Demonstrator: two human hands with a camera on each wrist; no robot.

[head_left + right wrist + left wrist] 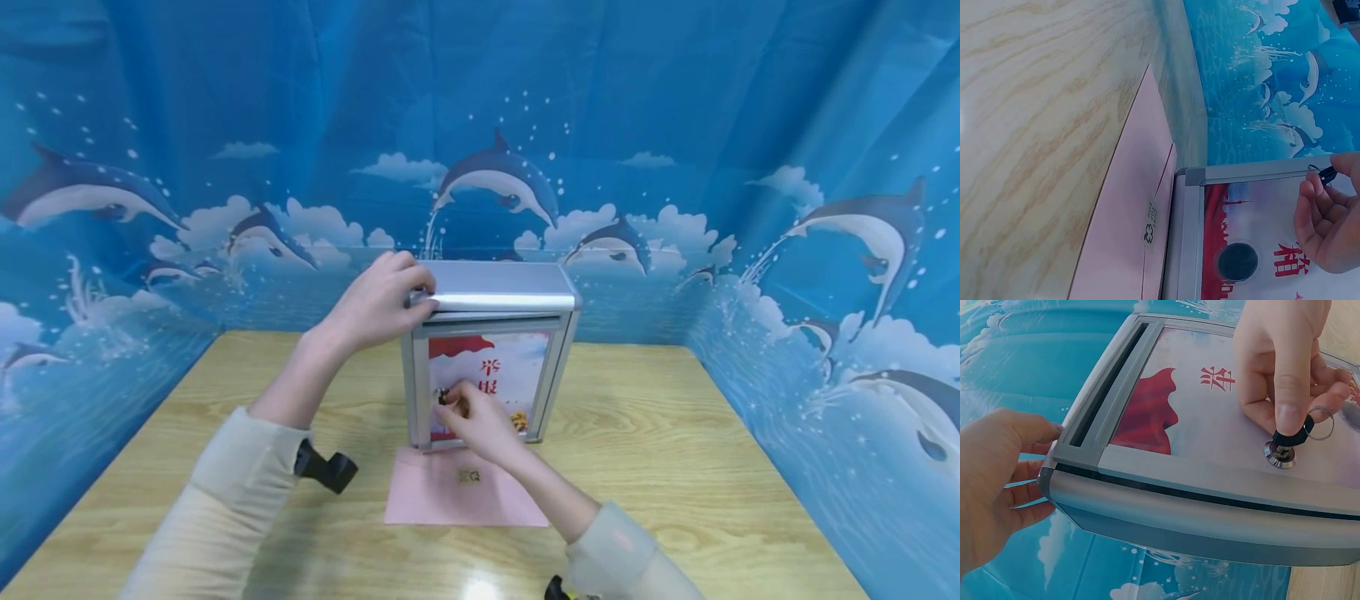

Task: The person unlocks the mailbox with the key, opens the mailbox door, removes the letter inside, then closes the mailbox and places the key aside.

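A silver-framed, slotted box (495,281) stands upright, its printed front panel bearing red characters. My left hand (375,304) grips its top left corner, thumb on the near side and fingers over the top. Low on the front's left side, my right hand (482,423) pinches a black-headed key (1291,437) between thumb and finger. The key's shaft sits at the round metal lock (1280,460), and a thin key ring (1329,423) hangs from its head. A pink envelope (420,492) lies flat on the table right before the box, under my right forearm.
The light wood table (660,467) extends around the box. A blue dolphin-print curtain (337,100) encloses the back and both sides. Dark camera mounts (327,468) are strapped at my wrists.
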